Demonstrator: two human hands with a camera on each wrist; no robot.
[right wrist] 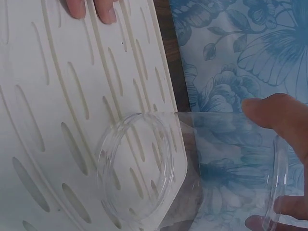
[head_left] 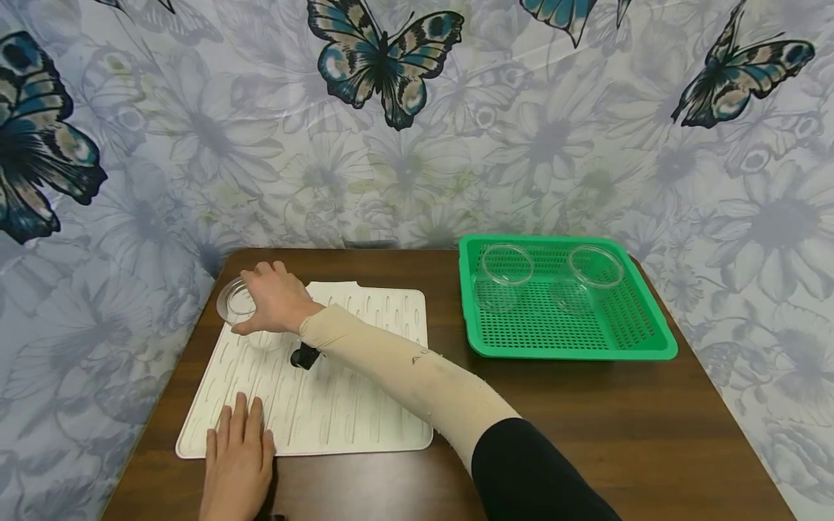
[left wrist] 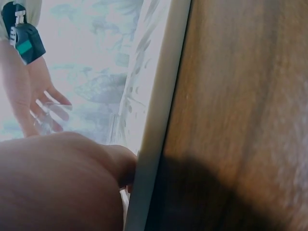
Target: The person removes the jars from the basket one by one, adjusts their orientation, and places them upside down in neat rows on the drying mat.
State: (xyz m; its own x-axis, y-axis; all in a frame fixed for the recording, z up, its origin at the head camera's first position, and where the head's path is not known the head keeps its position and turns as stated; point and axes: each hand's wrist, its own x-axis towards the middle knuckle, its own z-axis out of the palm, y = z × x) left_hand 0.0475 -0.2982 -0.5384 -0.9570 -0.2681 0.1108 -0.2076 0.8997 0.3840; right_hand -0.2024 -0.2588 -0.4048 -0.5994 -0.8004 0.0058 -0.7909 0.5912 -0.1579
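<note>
My right hand reaches over the far left corner of the white ridged mat. Its thumb and fingers are spread around the rim end of a clear plastic cup, gripping it from above. In the head view the cup's rim shows at the left of the hand; its round base overlaps the mat in the right wrist view. At the near left edge, my left hand lies with straight fingers resting on the mat, holding nothing.
A green perforated tray stands at the back right of the brown table. Two clear cups stand in it, a left one and a right one. Behind the table hangs a butterfly-print cloth.
</note>
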